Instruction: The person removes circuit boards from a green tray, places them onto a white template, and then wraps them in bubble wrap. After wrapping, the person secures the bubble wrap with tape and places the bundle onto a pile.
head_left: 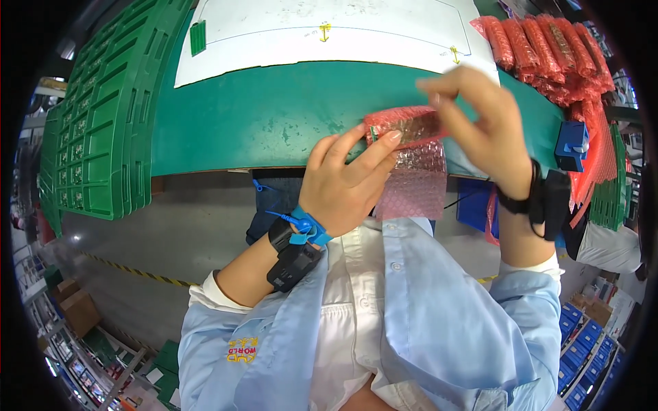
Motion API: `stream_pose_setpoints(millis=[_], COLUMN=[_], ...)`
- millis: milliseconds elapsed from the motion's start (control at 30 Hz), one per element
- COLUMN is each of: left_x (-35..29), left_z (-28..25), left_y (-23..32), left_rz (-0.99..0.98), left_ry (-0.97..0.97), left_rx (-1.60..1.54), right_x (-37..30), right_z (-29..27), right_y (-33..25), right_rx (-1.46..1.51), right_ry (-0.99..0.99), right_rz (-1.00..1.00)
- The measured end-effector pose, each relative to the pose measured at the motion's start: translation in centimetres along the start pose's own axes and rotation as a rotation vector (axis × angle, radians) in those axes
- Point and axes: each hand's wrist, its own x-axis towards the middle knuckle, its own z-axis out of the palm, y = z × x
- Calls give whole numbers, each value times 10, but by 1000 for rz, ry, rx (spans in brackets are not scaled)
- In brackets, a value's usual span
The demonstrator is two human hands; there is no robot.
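Left grip (346,179) clasps shiny red bubble-wrapped bundle (415,127); right grip (488,122) blurred, hold unclear

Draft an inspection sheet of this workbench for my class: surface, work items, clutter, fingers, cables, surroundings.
Surface: green tabletop with dark flecks; white sheet with yellow arrows on it.
Work items: red bubble-wrapped piece, with a bubble-wrap flap hanging past the tabletop's near edge.
Clutter: red-wrapped bundles at upper right; blue block below them.
Fingers: left hand has its fingers on the piece; right hand is blurred near its right end, contact unclear.
Cables: thin dark strand by a blue bin; kind unclear.
Surroundings: stacked green crates at left; striped floor tape; shelved blue bins at lower right.
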Motion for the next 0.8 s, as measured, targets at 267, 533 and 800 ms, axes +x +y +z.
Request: stream_pose_setpoints(millis=[267,533,800], left_x=[1,4,0], left_z=[1,2,5], left_y=[-2,2,-1], left_rz=[-5,-5,-14], left_ry=[75,136,108], left_rx=[-14,-90,-92], right_x=[138,217,215], right_z=[52,174,153], right_y=[1,-3,-23], right_rx=[15,-267,-421], right_ry=[-246,-151,-450], right_rz=[14,-383,-166])
